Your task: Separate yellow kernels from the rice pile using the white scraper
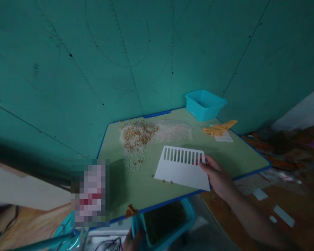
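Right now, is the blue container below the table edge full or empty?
Filled: dark green grains reach nearly to the rim of the blue container.

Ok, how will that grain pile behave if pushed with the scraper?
The grain pile looks loose and thinly spread, so it will probably scatter, not slide whole. Stray kernels near the scraper suggest they roll. Its slots, by the right hand, might leak grains.
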Demonstrator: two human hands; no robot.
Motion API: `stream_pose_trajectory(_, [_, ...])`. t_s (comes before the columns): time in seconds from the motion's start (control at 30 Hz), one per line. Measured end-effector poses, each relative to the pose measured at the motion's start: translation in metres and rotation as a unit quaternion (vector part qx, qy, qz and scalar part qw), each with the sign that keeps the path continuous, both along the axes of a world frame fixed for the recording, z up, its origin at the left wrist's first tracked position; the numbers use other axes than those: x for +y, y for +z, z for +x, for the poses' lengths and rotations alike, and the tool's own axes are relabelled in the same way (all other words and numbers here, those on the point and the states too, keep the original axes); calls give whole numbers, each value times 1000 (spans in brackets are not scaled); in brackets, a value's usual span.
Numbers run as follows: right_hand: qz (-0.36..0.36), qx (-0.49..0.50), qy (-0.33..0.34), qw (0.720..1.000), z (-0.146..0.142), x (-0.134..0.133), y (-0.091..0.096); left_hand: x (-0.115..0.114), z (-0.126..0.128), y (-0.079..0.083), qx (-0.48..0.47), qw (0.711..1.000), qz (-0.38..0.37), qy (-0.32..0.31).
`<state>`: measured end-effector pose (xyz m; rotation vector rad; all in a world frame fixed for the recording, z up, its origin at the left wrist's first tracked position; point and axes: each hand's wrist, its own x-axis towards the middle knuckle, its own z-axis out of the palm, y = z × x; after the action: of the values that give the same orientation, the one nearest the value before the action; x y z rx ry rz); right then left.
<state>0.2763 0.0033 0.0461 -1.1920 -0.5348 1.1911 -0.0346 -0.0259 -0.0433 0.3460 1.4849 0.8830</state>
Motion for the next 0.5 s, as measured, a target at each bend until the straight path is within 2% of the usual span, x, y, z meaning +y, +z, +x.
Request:
stream_pose_trajectory(0.17, [-17, 18, 74, 997, -10, -7, 1, -4, -14, 22, -18, 998, 34, 57])
stream_pose_trajectory(0.3, [-34, 30, 141, 989, -17, -10, 6, -6, -14, 36, -36, 996, 59, 54])
stream_pose_trajectory(0.4, [-26, 27, 139, 990, -16, -1, 14, -8, -13, 37, -17, 997, 61, 54])
stream_pose_trajectory(0.5, [6, 19, 81, 997, -12, 18, 21, -11, -15, 34, 0, 996, 59, 59])
